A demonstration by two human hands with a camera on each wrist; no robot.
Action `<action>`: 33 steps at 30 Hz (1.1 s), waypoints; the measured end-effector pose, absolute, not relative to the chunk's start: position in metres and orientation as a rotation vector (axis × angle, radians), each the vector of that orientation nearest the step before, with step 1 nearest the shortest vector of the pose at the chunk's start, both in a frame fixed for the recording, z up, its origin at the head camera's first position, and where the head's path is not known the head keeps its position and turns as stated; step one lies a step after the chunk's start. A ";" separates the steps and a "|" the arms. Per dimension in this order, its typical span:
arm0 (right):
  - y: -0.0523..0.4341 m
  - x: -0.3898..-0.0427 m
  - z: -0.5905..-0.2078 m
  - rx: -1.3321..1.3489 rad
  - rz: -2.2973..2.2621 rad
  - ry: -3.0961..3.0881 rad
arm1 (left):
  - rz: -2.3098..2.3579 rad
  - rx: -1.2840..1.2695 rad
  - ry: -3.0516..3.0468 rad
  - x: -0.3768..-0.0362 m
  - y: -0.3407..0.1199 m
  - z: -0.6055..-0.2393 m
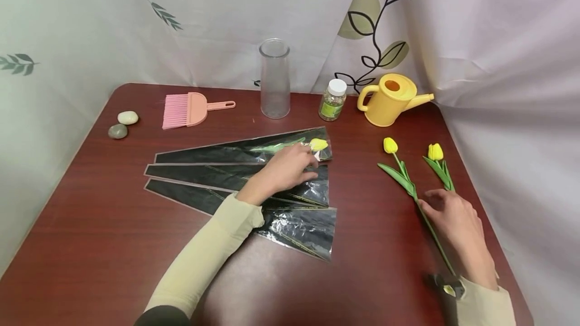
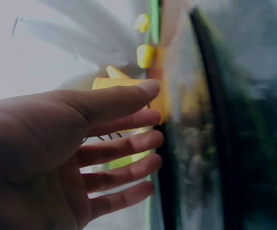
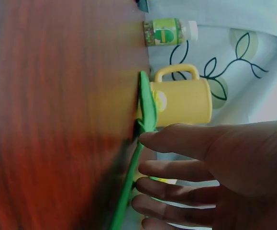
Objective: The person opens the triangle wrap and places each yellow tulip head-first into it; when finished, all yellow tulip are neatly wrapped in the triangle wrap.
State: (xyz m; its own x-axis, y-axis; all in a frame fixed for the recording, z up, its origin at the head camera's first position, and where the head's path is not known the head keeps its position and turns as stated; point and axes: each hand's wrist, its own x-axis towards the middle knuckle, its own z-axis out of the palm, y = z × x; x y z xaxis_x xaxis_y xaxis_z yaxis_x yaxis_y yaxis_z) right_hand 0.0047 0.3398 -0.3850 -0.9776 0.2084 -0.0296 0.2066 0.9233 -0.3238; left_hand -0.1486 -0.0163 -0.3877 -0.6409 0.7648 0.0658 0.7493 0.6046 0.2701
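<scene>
Three tapered dark flower sleeves lie on the table: a far one, a middle one and a near one. A yellow tulip lies at the far sleeve's wide end, its green part running along it. My left hand hovers over the sleeves near that bloom, fingers extended and apart in the left wrist view. At the right, my right hand has its thumb at the stem of a second tulip; its fingers are extended. Beyond that hand lies a third tulip, its stem partly hidden.
Along the back stand a clear glass vase, a white-capped jar and a yellow watering can. Farther left lie a pink brush, a white stone and a grey stone. Curtains border the table.
</scene>
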 end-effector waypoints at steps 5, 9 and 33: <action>0.344 0.005 -0.390 -0.311 0.500 -3.093 | 0.328 1.262 2.757 -0.137 -0.021 -0.402; 0.341 0.003 -0.393 -0.341 0.500 -3.085 | 0.358 1.257 2.782 -0.136 -0.021 -0.406; 0.333 0.011 -0.394 -0.420 0.546 -2.979 | 0.412 1.400 2.902 -0.133 -0.019 -0.401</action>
State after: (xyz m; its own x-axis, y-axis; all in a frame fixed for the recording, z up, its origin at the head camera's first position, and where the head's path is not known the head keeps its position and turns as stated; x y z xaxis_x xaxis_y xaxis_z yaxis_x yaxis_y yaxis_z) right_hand 0.0114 0.3334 -0.3935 -0.9588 0.2821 0.0330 0.2520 0.8986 -0.3591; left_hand -0.1328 -0.0185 -0.4007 -0.6239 0.7543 0.2042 0.7814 0.5975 0.1801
